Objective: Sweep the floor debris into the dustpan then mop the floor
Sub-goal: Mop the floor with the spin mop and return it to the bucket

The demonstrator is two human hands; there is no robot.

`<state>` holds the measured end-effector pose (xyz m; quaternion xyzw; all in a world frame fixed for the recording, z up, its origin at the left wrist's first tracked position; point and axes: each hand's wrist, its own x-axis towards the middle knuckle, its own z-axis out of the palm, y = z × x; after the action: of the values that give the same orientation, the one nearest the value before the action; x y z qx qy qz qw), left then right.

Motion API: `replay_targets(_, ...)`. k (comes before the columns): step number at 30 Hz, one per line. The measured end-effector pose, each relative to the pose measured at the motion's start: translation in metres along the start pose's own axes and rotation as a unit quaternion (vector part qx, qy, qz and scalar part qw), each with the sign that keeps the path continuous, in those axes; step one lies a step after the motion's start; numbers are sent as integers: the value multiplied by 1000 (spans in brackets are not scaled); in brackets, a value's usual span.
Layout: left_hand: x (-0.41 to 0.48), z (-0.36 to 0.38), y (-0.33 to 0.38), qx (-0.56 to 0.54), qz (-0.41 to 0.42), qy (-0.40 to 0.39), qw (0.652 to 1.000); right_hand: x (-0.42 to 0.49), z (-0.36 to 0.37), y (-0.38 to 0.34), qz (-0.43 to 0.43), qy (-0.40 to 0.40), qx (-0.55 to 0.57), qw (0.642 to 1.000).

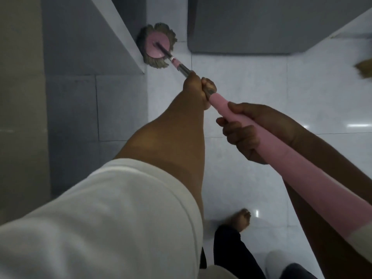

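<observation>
Your white sleeve [112, 218] fills the lower left of the view, and the left arm extends from it toward the mop. Your left hand [198, 87] grips the bare metal section of the mop shaft [184, 69], fingers curled fully round it, just ahead of the point where the pink handle [291, 170] begins. Your right hand [247, 131] grips the pink handle farther back, nearer your body, with the fingers wrapped round it. The two hands are near each other but apart. The mop head [158, 46], a pink disc ringed by grey-brown strands, lies flat on the white tiled floor [251, 81], its left side touching the edge of a grey tiled wall [120, 107]. A dark grey mat [261, 27] lies just to the right of the mop head. Straw-coloured broom bristles [364, 67] show blurred at the right edge of the view, well apart from the mop head. One bare foot [242, 219] stands on the floor, nearer the camera than the hands.
</observation>
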<state>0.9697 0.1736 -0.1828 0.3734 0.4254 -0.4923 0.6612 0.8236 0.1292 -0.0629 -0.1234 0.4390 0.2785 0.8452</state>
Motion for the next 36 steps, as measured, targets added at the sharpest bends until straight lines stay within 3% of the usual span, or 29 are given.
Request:
replay_targets(4, 16, 7, 35, 40, 12, 2, 999, 24, 19, -22, -12, 1, 3, 1000)
replay_targets(9, 11, 0, 33, -4, -2, 4, 1000, 24, 21, -7, -16, -3, 7, 1000)
replay_targets(19, -41, -25, -97, 37, -52, 4, 998, -71, -46, 80, -7, 30, 55, 998)
replay_targets(23, -47, -31, -115, 54, -60, -1, 997, -81, -53, 92, -10, 39, 44, 998)
replay_targets(27, -25, -19, -77, 97, -29, -8, 995, -55, -39, 61, -10, 30, 29, 999)
replay_targets(36, 50, 58, 93, 30, 15, 3, 999, 50, 40, -96, -41, -21, 4, 999)
